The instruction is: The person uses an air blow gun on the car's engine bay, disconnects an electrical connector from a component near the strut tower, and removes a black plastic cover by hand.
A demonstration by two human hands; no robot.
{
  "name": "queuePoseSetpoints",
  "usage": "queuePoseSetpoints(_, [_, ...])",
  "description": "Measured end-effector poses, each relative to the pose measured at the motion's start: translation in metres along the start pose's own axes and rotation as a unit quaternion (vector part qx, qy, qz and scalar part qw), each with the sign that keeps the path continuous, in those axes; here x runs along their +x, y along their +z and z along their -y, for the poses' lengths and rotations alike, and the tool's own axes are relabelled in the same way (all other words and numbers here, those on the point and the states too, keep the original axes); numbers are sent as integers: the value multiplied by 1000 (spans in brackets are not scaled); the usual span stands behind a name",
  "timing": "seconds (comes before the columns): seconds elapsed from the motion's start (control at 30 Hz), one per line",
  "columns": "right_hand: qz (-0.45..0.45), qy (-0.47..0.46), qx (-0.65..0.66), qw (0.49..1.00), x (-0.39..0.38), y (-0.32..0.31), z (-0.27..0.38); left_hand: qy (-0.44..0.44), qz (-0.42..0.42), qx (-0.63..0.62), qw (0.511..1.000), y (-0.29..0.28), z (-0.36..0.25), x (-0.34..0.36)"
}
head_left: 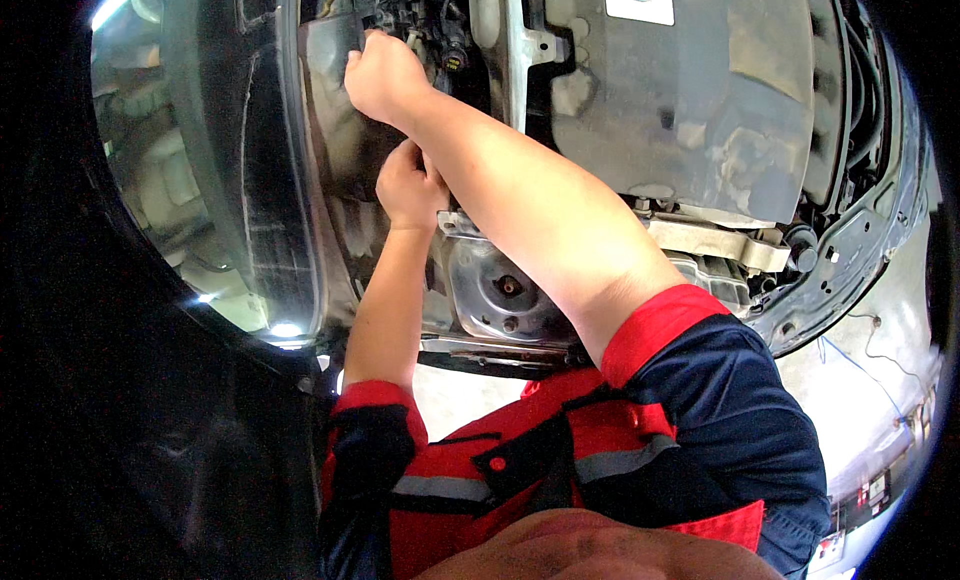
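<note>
I lean over a car's engine bay with both arms reaching to its far left part. My right hand [385, 77] is closed, its fingers curled down beside black hoses and wiring [405, 8]. Whatever its fingertips grip is hidden. Nearer to me, my left hand [408, 187] is also closed, with its fingers bent in just under my right forearm. I cannot make out what it holds. Both hands are over the dark, stained metal bulkhead [340, 145]. A round black cap [455, 60] sits just right of my right hand.
A large grey engine cover [680, 110] fills the right side. A metal brace [516, 60] runs beside it. Below my right forearm lies a round strut mount [508, 285]. The windshield [150, 170] and black cowl [270, 180] border the left. A blue cord [865, 375] hangs at lower right.
</note>
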State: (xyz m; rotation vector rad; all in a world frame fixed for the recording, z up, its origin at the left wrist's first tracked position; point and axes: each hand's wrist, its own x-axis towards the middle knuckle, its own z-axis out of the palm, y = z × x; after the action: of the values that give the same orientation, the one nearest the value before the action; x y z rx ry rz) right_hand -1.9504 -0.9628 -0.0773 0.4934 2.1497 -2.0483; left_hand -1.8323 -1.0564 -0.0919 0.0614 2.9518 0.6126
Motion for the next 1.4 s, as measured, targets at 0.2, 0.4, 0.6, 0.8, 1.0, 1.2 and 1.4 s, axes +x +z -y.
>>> queuePoseSetpoints(0.2, [17, -24, 8, 1000, 3, -3, -2, -12, 7, -2, 1000, -1, -2, 1])
queuePoseSetpoints(0.4, [13, -4, 26, 1000, 2, -2, 3, -3, 10, 17, 1000, -2, -1, 0])
queuePoseSetpoints(0.6, [201, -210, -385, 876, 12, -18, 6, -5, -8, 21, 1000, 4, 4, 1])
queuePoseSetpoints(0.8, [36, 94, 91, 991, 9, -19, 5, 49, -46, 14, 998, 4, 3, 2])
queuePoseSetpoints(1.0, [29, 178, 257, 949, 10, -21, 1, 40, -46, 26, 998, 4, 1, 2])
queuePoseSetpoints(1.2, [-25, 182, 451, 873, 1, -5, -6, 36, -42, 26, 998, 5, 8, 2])
queuePoseSetpoints(1.4, [-53, 182, 427, 884, -6, 4, -5, 12, -30, -20, 999, 5, 11, 3])
